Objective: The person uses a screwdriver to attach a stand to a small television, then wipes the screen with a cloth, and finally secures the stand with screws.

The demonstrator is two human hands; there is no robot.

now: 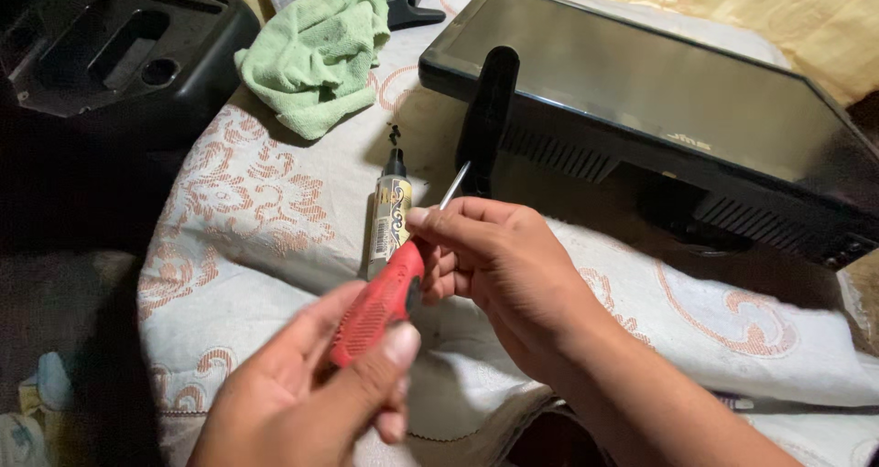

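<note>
My left hand (302,389) grips the red handle of a screwdriver (380,302) near the bottom centre. My right hand (499,266) pinches the upper end of that handle and the thin metal shaft, which points up and to the right. Just behind the hands lies a small glue tube (389,215) with a black nozzle, resting on the patterned white cloth (247,220). Farther back, a black flat monitor (659,92) lies screen up, its black stand arm (485,110) sticking toward me.
A crumpled green cloth (316,50) sits at the back left of the table. A black plastic housing (101,50) with recesses stands at the far left. Yellow fabric (806,9) lies behind the monitor. The table's left edge drops into dark space.
</note>
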